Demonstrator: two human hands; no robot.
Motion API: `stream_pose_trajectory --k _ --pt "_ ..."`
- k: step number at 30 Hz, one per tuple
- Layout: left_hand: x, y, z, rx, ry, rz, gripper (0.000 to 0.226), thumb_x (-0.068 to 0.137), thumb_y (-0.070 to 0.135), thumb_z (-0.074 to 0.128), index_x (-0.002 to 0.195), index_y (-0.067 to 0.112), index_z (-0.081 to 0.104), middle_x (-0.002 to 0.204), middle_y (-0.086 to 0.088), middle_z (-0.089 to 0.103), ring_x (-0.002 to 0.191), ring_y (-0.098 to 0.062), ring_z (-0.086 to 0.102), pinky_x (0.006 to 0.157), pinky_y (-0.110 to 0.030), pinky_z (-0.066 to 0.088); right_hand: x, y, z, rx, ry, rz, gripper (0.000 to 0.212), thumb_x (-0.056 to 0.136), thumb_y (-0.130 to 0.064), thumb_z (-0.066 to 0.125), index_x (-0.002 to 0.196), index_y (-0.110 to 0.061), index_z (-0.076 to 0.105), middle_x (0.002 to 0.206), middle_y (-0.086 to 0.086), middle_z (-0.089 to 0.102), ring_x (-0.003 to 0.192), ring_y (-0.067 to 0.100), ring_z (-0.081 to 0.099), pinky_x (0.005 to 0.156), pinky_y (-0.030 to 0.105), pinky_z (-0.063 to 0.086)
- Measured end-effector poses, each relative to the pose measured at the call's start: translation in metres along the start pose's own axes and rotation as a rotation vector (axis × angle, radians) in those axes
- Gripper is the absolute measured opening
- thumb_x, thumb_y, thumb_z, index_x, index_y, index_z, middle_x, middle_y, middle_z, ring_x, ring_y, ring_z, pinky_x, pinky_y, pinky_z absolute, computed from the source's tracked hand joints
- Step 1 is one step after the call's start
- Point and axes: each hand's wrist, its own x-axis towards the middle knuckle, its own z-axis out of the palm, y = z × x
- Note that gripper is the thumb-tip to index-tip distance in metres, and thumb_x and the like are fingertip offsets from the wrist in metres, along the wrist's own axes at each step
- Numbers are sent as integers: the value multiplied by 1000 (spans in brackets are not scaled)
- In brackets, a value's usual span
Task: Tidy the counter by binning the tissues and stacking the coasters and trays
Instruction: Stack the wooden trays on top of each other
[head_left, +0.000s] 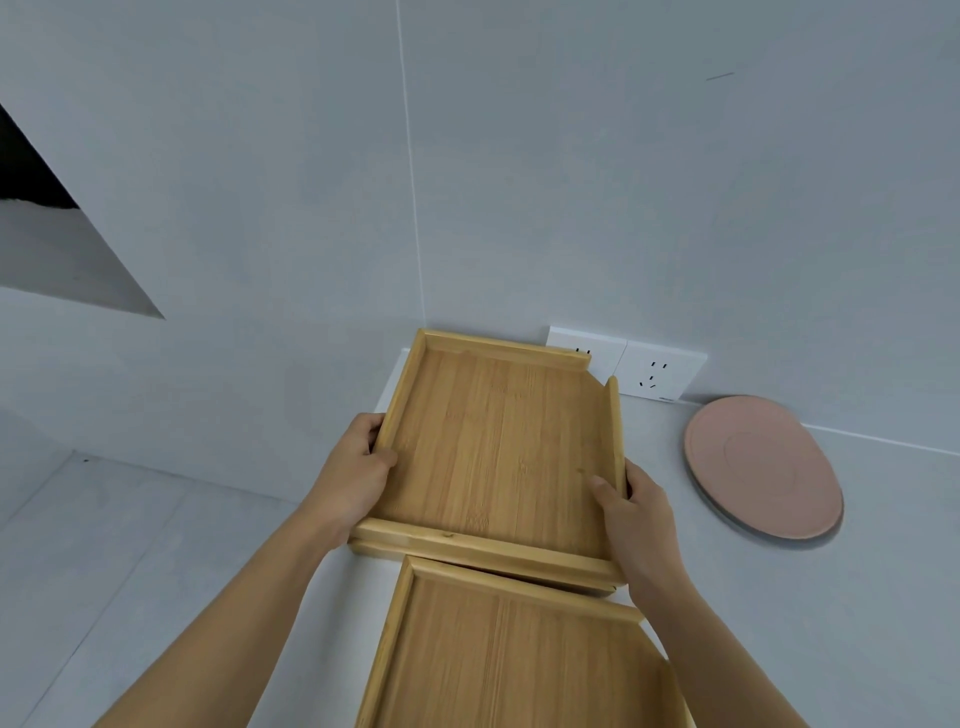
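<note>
Both hands grip a bamboo tray (498, 447) by its side rims: the left hand (356, 480) clamps the left rim with the thumb hooked inside and the fingers curled under the outside, and the right hand (636, 506) pinches the right rim the same way, thumb lying on the tray floor. The tray's floor shows nothing on it, and one far corner of its rim is cut open. It sits directly over a second tray (483, 566), of which only the near edge peeks out beneath. A third tray (509, 654) lies nearer on the white counter (779, 597), its far rim just beside the stacked pair, also bare inside. To the right, pink coasters (761, 467) rest in a low stack by the wall, near two white wall sockets (628, 364).
</note>
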Motion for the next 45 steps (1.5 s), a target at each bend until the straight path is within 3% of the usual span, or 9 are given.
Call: stream_pose_trajectory --k 9,13,16,18,20,24,28,35,45 --pt "-1 -3 -1 -109 -5 -45 35 91 18 51 126 18 46 118 2 53 96 -10 51 70 -22 39 0 1 1 -45 1 -7 17 90 -28 50 104 -19 53 90 -8 59 83 10 55 68 26 42" --pt "-3 0 -4 -79 -11 -36 42 91 33 50 130 18 45 129 1 51 110 -13 47 89 -28 36 0 1 -1 -73 -24 -10 28 90 -36 48 108 -15 55 92 -5 61 84 8 56 63 21 42" --pt "-11 1 -10 25 17 25 56 90 45 45 139 21 34 145 1 38 131 -17 36 105 -35 29 -1 3 -3 -164 -28 -25 56 88 -49 44 133 -16 39 130 2 53 116 20 50 92 37 46" --pt "-20 5 -14 162 74 138 67 87 54 43 143 23 26 151 3 28 138 -15 25 111 -36 22 -5 -1 -5 -242 13 -74 70 87 -52 43 145 -21 17 150 2 28 136 22 29 110 43 29" --pt "-30 10 -18 345 142 294 77 82 65 39 145 24 21 154 4 22 141 -13 19 113 -35 19 -11 -6 -9 -348 78 -207 76 85 -56 43 145 -26 7 154 0 16 140 18 16 115 41 19" --pt "-55 23 -21 548 273 520 84 76 73 26 145 25 20 155 2 18 142 -11 14 111 -28 12 -30 -18 -17 -530 213 -496 82 82 -66 40 145 -26 8 154 5 17 142 16 10 113 33 6" --pt "-86 34 -19 595 343 662 80 78 70 24 144 25 22 155 1 19 142 -11 12 113 -26 4 -51 -26 -27 -611 310 -648 78 80 -66 32 144 -33 4 154 8 17 142 17 9 113 38 8" --pt "-123 30 -21 691 413 785 73 86 68 20 144 24 23 152 -4 23 142 -13 10 116 -31 2 -92 -32 -43 -660 418 -674 78 80 -67 29 144 -31 4 153 15 15 141 25 11 112 47 10" --pt "-178 14 -13 721 467 752 71 86 67 19 144 26 20 153 -3 22 143 -13 10 117 -33 2 -133 -19 -65 -639 407 -703 77 80 -74 18 143 -31 7 152 15 17 141 25 9 112 48 7"
